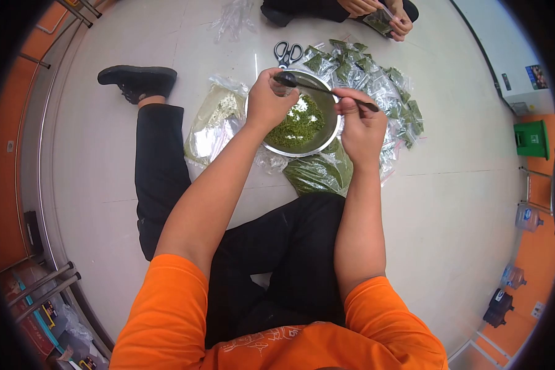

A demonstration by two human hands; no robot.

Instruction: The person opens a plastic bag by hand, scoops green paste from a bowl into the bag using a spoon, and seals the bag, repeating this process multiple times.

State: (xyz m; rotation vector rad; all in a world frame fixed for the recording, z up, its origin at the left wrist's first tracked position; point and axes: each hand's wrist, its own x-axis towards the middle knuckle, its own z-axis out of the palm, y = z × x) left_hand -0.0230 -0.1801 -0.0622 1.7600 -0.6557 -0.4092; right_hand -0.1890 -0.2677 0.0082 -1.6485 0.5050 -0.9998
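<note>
Head view: spoon level across the bowl, one hand at each end

Your right hand (361,123) grips the handle of the black spoon (317,90), fingers pinched round it. Your left hand (268,105) curls about the spoon's head; you cannot tell from here whether its fingers touch the spoon or hold something clear beside it.

The spoon hangs above the bowl (329,120), over its far half. Its long axis runs crosswise to you, head to your left and slightly farther off, handle sloping right and back towards you. Your left hand is nearer the head, your right the tail.

Beneath lie green crumbs (293,131) topped with white powder (300,107). Scissors (283,57) sit just beyond the rim, small bags (376,86) to the right, a larger green bag (319,172) on your side.
</note>
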